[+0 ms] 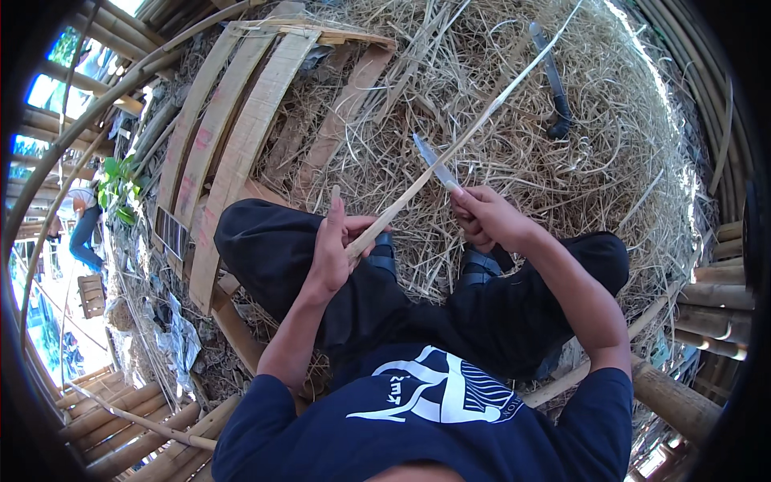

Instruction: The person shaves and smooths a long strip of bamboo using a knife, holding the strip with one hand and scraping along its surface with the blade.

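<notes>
In the head view, you are gripping the near end of a long, pale strip [403, 199] in your left hand [328, 251], its thumb pointing away from you, while your right hand [495, 218] is clasping a knife [427, 153]. The strip is slanting away to the right over a bed of straw-like shavings [610, 177], and the blade is crossing it. A dark-handled tool [552, 76] is lying near the strip's far end; wooden slats [259, 136] are resting at left.
</notes>
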### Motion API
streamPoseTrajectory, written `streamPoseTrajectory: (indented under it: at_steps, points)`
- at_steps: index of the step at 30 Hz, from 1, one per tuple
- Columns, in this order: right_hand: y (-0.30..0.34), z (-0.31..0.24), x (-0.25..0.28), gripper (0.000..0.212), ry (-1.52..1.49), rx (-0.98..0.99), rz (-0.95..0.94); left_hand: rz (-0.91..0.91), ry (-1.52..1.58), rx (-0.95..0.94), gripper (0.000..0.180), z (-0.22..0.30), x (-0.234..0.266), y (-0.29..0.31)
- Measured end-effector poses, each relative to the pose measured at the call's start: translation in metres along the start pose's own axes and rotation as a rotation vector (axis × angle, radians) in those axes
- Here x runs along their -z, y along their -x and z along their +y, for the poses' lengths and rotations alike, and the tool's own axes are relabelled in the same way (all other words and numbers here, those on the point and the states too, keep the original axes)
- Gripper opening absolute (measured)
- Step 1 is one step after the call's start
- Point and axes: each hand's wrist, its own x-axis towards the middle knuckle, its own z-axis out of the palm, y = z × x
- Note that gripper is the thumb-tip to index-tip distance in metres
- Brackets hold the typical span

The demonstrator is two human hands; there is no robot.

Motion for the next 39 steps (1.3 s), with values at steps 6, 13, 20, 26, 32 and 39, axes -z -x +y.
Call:
streamPoseTrajectory:
  at_steps: [6,13,20,26,32,39]
  points:
    - [-0.005,0.009,0.004,0.04,-0.332,-0.058,-0.236,-0.066,0.132,0.033,0.091,0.0,0.004,0.001]
    - [0.007,0.0,-0.005,0.043,-0.146,-0.106,-0.158,-0.078,0.092,0.027,0.1,0.001,0.004,0.002]
    - [0.002,0.009,-0.013,0.042,0.426,0.136,0.133,0.01,0.029,-0.016,0.102,-0.002,-0.001,-0.007]
    - [0.013,0.004,-0.01,0.041,-0.118,-0.101,-0.187,-0.1,0.113,0.02,0.104,0.006,0.002,0.002]
    - [0.009,0.01,-0.006,0.041,-0.464,-0.145,-0.432,-0.114,0.116,-0.008,0.104,0.01,0.001,0.001]
    - [0.01,0.012,-0.016,0.042,-0.025,-0.098,-0.094,-0.011,-0.123,-0.117,0.105,-0.006,0.001,-0.01]
